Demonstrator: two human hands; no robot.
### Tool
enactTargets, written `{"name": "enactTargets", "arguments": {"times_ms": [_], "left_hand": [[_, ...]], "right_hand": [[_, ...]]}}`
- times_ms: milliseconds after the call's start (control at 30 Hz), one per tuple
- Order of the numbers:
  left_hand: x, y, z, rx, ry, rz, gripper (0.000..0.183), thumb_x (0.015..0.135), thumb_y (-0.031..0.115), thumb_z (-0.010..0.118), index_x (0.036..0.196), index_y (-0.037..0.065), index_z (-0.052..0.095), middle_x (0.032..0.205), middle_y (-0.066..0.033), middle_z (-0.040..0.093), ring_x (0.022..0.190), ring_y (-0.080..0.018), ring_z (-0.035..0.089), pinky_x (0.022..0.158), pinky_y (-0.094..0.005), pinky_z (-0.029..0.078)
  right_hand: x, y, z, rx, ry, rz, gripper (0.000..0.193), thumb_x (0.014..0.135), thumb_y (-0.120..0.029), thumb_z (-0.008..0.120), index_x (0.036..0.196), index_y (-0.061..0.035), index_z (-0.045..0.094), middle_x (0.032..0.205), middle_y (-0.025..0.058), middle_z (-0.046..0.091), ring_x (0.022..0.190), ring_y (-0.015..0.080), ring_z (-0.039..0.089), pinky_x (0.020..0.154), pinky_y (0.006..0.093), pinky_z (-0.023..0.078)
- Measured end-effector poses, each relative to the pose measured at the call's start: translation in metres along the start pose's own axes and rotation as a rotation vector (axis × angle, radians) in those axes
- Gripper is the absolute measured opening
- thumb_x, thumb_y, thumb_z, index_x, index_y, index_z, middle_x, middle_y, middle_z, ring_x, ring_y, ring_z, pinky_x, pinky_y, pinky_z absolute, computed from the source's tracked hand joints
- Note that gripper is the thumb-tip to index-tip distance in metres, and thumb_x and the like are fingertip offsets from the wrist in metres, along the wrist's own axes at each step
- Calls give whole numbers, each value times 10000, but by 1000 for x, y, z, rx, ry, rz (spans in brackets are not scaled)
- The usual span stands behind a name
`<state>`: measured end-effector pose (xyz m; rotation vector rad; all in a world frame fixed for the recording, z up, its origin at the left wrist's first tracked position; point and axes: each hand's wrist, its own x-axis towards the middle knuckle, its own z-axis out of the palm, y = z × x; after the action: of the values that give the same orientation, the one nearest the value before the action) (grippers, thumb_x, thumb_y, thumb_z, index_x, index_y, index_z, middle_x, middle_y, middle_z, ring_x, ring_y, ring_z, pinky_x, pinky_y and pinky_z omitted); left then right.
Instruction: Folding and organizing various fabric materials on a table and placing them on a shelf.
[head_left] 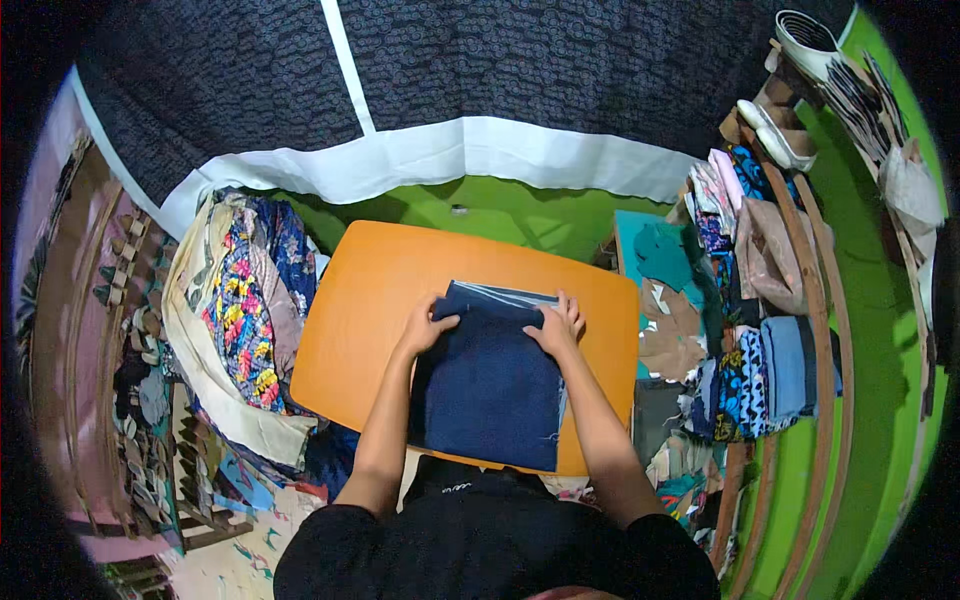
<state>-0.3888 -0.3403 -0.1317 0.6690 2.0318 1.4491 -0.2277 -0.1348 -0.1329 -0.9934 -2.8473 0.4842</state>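
Note:
A folded piece of dark blue denim (487, 385) lies on the orange table top, its layered far edge showing pale lines and its right side a frayed edge with loose threads. My left hand (428, 326) holds the cloth's upper left side, thumb on top and the other fingers at the edge, partly hidden. At the upper right corner my right hand (558, 325) grips the cloth likewise, its thumb lying over the top layer. The denim reaches down to the table's near edge, close to my body.
The orange table (380, 270) has rounded corners. Draped patterned and cream fabrics (240, 310) hang at its left. On the right are folded cloths (785, 370) on a wooden rack and brown scraps (670, 330) on a teal surface. A dark curtain (560, 70) with a white border hangs beyond.

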Motion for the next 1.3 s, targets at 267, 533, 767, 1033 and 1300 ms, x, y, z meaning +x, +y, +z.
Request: {"name": "enactTargets", "arguments": {"times_ms": [267, 533, 767, 1033, 1300], "left_hand": [[-17, 91, -25, 38, -121, 155, 336, 754, 136, 624, 1020, 33, 446, 944, -83, 529, 898, -173, 499, 806, -304, 398], [25, -37, 23, 447, 245, 9, 604, 695, 175, 662, 1156, -41, 338, 1059, -222, 486, 972, -332, 485, 858, -364, 383], [-81, -15, 63, 957, 375, -2, 640, 727, 360, 574, 1266, 121, 325, 1300, -199, 272, 1172, -368, 281, 927, -503, 252], [-132, -27, 63, 989, 333, 83, 643, 717, 389, 553, 1260, 110, 351, 1345, -180, 207, 1186, -379, 251, 925, -515, 244], [-40, -33, 19, 455, 259, -419, 671, 639, 348, 682, 1092, -81, 434, 959, -253, 546, 895, -362, 535, 787, -358, 435]], "right_hand": [[10, 15, -104, 393, -234, -262, 347, 638, -246, 697, 903, -42, 604, 930, 142, 601, 854, 301, 568, 710, 349, 453], [15, 10, -3, 1, -192, 10, 650, 729, -357, 589, 1271, -140, 303, 1356, 146, 179, 1244, 354, 155, 920, 652, 96], [-64, 23, 33, 70, -8, 19, 637, 772, -325, 549, 1306, -129, 260, 1373, 170, 120, 1264, 341, 102, 960, 591, 98], [-116, 16, 48, 222, 161, 27, 665, 738, -261, 595, 1274, -36, 272, 1334, 215, 166, 1225, 379, 165, 989, 484, 149], [-46, -4, 20, 457, -28, 824, 851, 645, -399, 684, 1198, 88, 259, 1223, 231, 316, 1104, 408, 336, 871, 466, 356]]}}
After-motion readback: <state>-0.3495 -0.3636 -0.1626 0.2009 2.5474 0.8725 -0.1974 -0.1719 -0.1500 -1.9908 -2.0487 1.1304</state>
